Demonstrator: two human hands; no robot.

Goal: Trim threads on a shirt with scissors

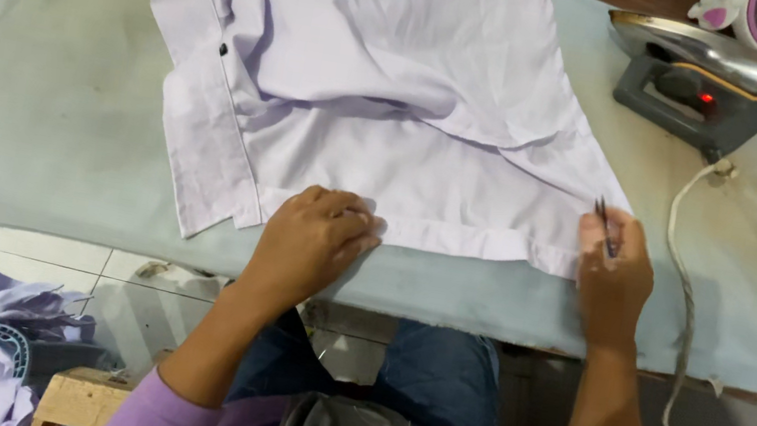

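Left hand (314, 238) lies flat, fingers spread, on the lilac shirt (397, 94) hem; right hand (612, 275) pinches seemingly small tweezers (605, 226).

Purple sleeves (164, 417), blue jeans (434, 374), bare forearms.

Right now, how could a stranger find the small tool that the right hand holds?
Start at the pale lilac shirt spread over the grey-green ironing table. Follow its folded bottom hem to the corner nearest the iron, where the right hand presses down. The small tool is thin and dark, sticking out from the fingertips.
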